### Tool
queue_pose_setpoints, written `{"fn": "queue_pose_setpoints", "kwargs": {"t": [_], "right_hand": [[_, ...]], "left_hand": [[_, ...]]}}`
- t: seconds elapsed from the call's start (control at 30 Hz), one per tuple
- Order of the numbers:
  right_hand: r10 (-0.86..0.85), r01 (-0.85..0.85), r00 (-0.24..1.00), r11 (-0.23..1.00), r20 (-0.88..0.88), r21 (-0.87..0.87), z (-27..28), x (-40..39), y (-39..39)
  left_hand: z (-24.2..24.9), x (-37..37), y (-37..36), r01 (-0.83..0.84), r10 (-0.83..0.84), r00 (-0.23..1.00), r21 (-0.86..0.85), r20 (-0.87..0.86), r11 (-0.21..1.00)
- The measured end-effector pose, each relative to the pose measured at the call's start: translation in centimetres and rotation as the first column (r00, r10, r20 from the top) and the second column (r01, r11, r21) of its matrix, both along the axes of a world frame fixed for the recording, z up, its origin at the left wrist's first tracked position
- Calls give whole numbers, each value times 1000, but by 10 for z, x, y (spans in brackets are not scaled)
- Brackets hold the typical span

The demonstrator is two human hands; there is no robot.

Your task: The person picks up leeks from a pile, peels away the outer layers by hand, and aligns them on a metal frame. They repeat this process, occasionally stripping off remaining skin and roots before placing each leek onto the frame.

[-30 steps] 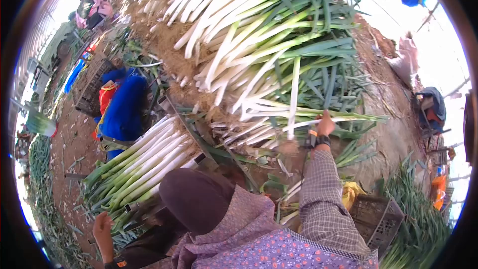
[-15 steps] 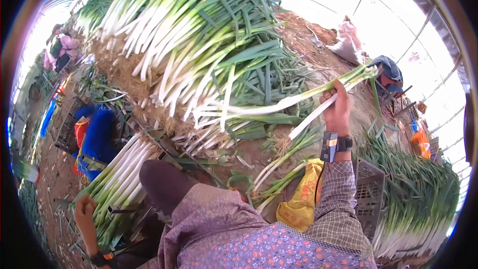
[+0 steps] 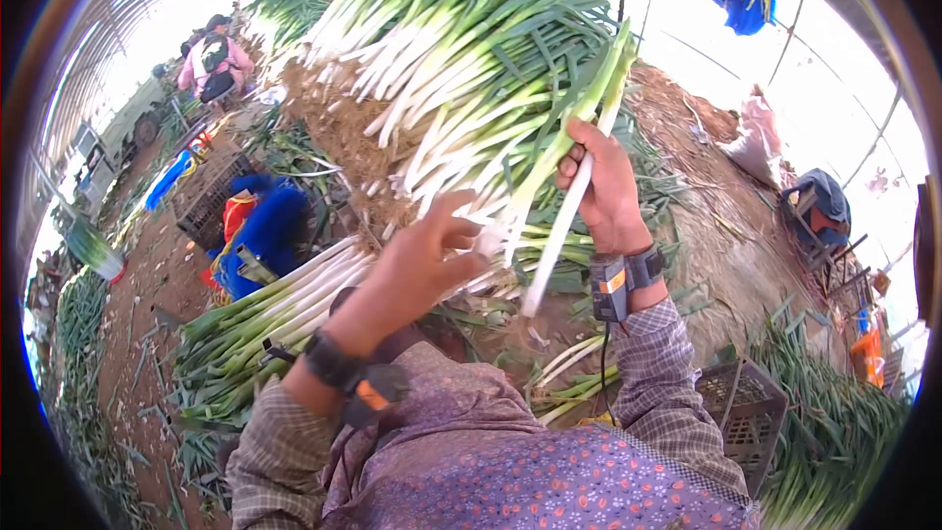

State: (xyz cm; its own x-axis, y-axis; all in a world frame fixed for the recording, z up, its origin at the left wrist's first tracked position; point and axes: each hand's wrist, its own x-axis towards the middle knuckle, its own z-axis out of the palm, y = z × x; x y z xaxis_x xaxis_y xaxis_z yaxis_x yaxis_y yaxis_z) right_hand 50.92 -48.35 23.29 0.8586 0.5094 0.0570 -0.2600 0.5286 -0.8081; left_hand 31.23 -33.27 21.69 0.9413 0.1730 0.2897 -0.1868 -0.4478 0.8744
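Observation:
My right hand (image 3: 603,186) is closed around a couple of leeks (image 3: 557,240), gripping them where the white stalks turn green. Their leaves point up and away, and their white root ends hang toward my lap. My left hand (image 3: 422,260) is just left of those root ends, fingers spread and curled, with nothing visible in it. Behind both hands lies a large heap of leeks (image 3: 461,59), roots facing left. A neat row of leeks (image 3: 285,309) rests beside my left forearm.
Blue netting (image 3: 280,240) lies by a dark crate (image 3: 211,201) on the left. Another crate (image 3: 746,407) stands right of my lap, before more leeks (image 3: 834,422). A pale sack (image 3: 760,142) and a cloth-draped chair (image 3: 822,211) are farther right. Another person (image 3: 226,64) sits far left.
My left hand has come up from the leek row at lower left toward the held leeks. My right hand has swung the leeks from nearly level to steeply upright. The view has shifted.

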Motion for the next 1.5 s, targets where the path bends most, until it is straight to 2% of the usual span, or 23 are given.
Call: {"fn": "queue_pose_setpoints", "kwargs": {"t": [0.1,0.13,0.23,0.27,0.37,0.4,0.53,0.67,0.73,0.77,0.83,0.9,0.97,1.0,1.03,1.07,1.1,1.13,1.2,1.37,1.5], "right_hand": [[32,-39,995,997,99,66,7,-8,13],[57,-69,991,993,124,99,10,-13,15],[139,-171,969,974,202,149,14,-30,16],[175,-210,957,968,230,139,9,-30,17],[209,-250,943,958,260,138,-4,-26,18],[205,-247,942,960,264,134,-8,-24,19],[113,-134,978,985,176,112,-21,-23,8],[27,-40,996,989,89,144,-22,-25,-7],[-65,66,998,985,-9,157,-25,-18,-12],[-89,90,996,986,-19,142,-31,-11,-16],[-134,143,988,980,-71,135,-34,-5,-21],[-164,166,986,977,-30,132,-37,3,-30],[-198,196,980,976,18,100,-45,16,-49],[-217,214,975,975,44,64,-51,29,-64],[-238,238,969,971,64,18,-58,40,-84],[-241,247,965,968,102,-45,-61,47,-105],[-313,325,940,942,135,-80,-64,51,-123],[-360,369,925,928,118,-61,-72,59,-143],[-428,434,899,898,92,-65,-90,73,-181],[-578,564,815,808,-42,-174,-156,82,-237],[-572,516,792,814,-213,-268,-254,97,-260]], "left_hand": [[-6,4,-6,-68,57,986,-64,-158,996],[-12,5,-5,-42,32,998,-180,-58,983],[-4,-4,4,3,-64,991,-449,-121,893],[-1,-8,9,-12,-79,981,-458,-179,889],[-11,-8,12,-54,3,997,-622,-82,782],[-10,-9,13,-77,32,996,-595,-86,800],[-27,2,13,-89,169,976,-463,135,882],[-36,6,5,-48,132,967,-356,216,933],[-29,5,-1,-117,118,930,-25,347,993],[-23,3,-5,-163,93,908,139,409,977],[-18,-7,-3,-183,125,937,154,325,971],[-15,-25,14,-212,188,964,115,189,971],[-4,-57,46,-207,207,974,-10,94,978],[3,-77,57,-347,351,935,-70,48,935],[0,-109,90,-464,467,884,95,-7,881],[3,-146,125,-496,513,850,147,-116,856],[29,-180,131,-411,583,740,462,-335,786],[28,-204,130,-394,533,750,382,-393,836],[24,-254,140,-391,523,687,351,-504,851],[6,-376,168,-533,599,424,347,-680,772],[-9,-437,193,-643,611,299,318,-733,696]]}}
